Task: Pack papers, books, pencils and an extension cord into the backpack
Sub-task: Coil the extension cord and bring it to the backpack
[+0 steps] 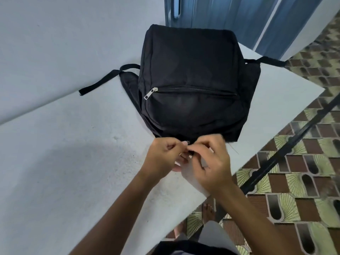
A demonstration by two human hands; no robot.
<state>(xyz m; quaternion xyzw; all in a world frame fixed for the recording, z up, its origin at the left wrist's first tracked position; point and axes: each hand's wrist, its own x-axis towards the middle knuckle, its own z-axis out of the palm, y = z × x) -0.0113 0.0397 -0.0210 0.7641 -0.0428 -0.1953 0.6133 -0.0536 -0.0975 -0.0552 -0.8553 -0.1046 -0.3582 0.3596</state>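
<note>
A black backpack (191,74) lies flat on a white table (73,162), its top end toward me. Its front pocket zipper (151,92) is closed, the silver pull at the left. My left hand (163,155) and my right hand (211,162) meet at the bag's near edge. Both have curled fingers pinching something small and dark there, probably the main zipper pull or a bit of fabric. The hands hide that spot. No papers, books, pencils or cord are in view.
Shoulder straps (103,80) trail out left and right of the bag. The table's right edge (276,133) runs diagonally, with patterned floor tiles (303,190) and a black rod (287,148) beyond it. A white wall stands at the left; blue panels (239,13) are behind.
</note>
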